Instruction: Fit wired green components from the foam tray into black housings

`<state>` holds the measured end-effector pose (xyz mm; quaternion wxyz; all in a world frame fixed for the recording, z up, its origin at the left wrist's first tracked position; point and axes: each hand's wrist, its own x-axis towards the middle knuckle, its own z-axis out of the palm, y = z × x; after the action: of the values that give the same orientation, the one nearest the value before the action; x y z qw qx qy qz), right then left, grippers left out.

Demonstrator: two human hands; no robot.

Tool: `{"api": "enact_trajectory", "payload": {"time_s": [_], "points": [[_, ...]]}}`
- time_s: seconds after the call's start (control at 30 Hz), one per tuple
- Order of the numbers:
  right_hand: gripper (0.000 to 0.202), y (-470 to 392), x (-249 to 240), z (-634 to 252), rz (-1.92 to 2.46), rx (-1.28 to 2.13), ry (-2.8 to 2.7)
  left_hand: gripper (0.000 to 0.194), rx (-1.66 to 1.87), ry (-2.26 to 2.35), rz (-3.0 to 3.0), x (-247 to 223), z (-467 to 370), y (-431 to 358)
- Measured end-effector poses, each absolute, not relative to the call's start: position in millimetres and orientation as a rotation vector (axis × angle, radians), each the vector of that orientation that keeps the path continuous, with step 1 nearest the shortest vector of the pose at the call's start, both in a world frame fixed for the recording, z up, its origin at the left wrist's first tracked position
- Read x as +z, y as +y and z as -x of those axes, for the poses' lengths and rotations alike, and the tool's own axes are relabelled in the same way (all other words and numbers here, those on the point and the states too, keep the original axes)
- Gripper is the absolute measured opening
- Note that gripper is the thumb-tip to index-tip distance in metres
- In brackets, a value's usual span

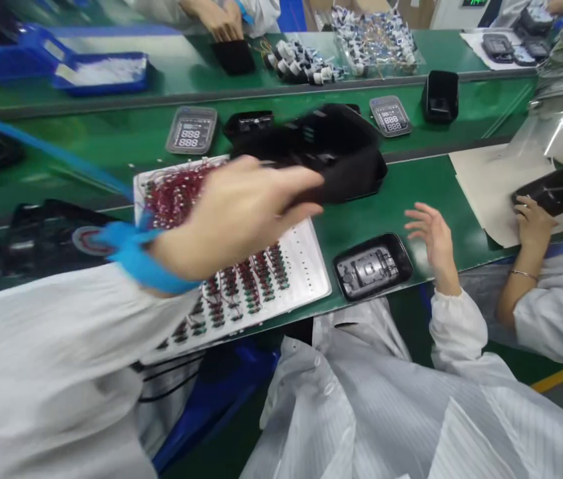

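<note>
My left hand (pixel 246 216), with a blue band at the wrist, reaches across the white board (pixel 306 266). Its thumb and fingers pinch the near side of a black housing (pixel 341 166), which is blurred and hangs over the green bench; its inside is mostly dark. Fingers spread, my right hand (pixel 434 236) is raised over the bench and touches nothing. Between it and the board lies an open black shell (pixel 373 266) with its grey inner face up, near the front edge. Red wires (pixel 176 196) and rows of small green parts cover much of the board.
On the back ledge are display panels (pixel 192 130) (pixel 390 116) and a black case (pixel 440 97). Higher up are a blue tray (pixel 106 72) and bagged parts (pixel 374 36). At right, another person's hand (pixel 534 223) touches a black case (pixel 556 191).
</note>
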<state>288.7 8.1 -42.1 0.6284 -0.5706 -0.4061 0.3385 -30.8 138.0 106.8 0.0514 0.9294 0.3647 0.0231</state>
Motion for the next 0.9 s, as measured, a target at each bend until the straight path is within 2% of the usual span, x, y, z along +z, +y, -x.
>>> {"api": "enact_trajectory", "payload": {"time_s": [0.1, 0.2, 0.37, 0.53, 0.7, 0.9], "points": [[0.073, 23.0, -17.7, -292.5, 1.217, 0.947, -1.038, 0.044, 0.236, 0.459, -3.075, 81.0, -31.1, 117.7], [0.075, 42.7, -12.2, -299.2, 1.26, 0.977, -1.078, 0.042, 0.238, 0.231, -3.185, 48.5, -62.3, 117.9], [0.074, 75.5, -40.5, -312.7, 1.382, 0.938, -1.057, 0.054, 0.262, 0.639, -3.212, 38.3, -47.5, 118.8], [0.059, 71.2, -58.0, -310.3, 1.462, 0.67, -1.269, 0.028, 0.317, 1.327, -2.888, 41.7, 39.1, 133.6], [0.054, 54.2, -55.2, -303.9, 1.632, 0.573, -1.391, 0.033, 0.304, 1.283, -2.695, 15.7, 104.2, 112.1], [0.057, 37.6, -32.6, -294.3, 1.872, 0.234, -1.579, 0.023, 0.371, 1.307, -2.689, -5.3, 101.5, 67.6]]}}
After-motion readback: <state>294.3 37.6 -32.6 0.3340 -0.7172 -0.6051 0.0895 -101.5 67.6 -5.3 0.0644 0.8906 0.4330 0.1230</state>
